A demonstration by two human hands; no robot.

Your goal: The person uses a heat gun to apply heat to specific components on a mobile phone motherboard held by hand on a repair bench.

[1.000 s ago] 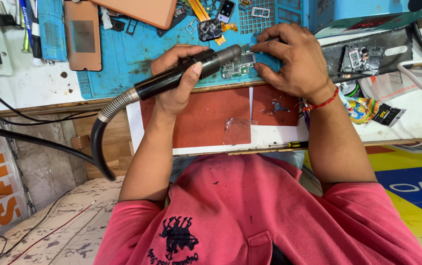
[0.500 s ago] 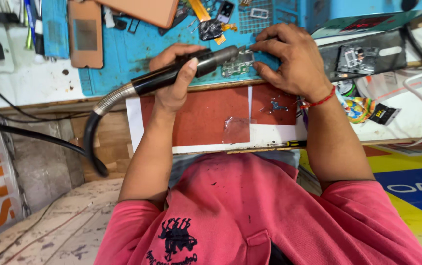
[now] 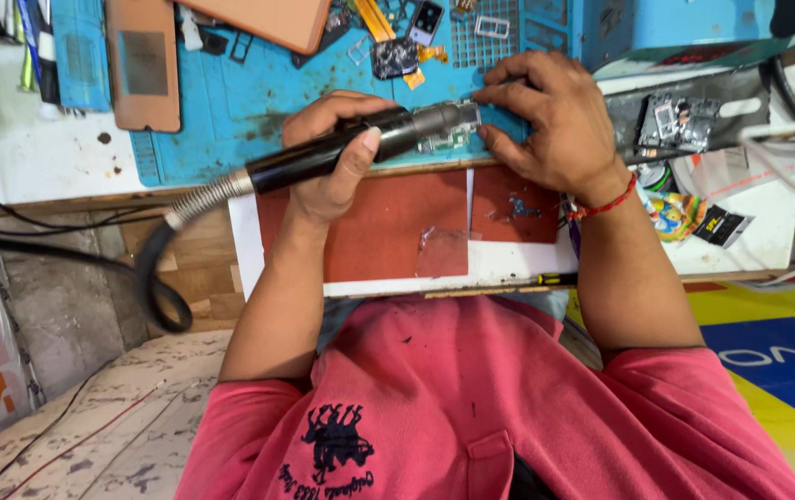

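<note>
Cluttered with loose parts, the blue work mat (image 3: 231,111) covers the bench in front of me. My left hand (image 3: 337,153) is wrapped tightly round the black hot-air wand (image 3: 342,153), thumb pressed over the barrel, its silver nozzle (image 3: 444,118) aimed at the small circuit board (image 3: 439,141) lying on the mat's near edge. My right hand (image 3: 555,125) rests beside it, fingertips pinning that board down flat. I judge the board light, thin and fragile, best held by its edges. The wand feels stiff; its springy hose (image 3: 161,268) loops off the bench and probably tugs sideways.
</note>
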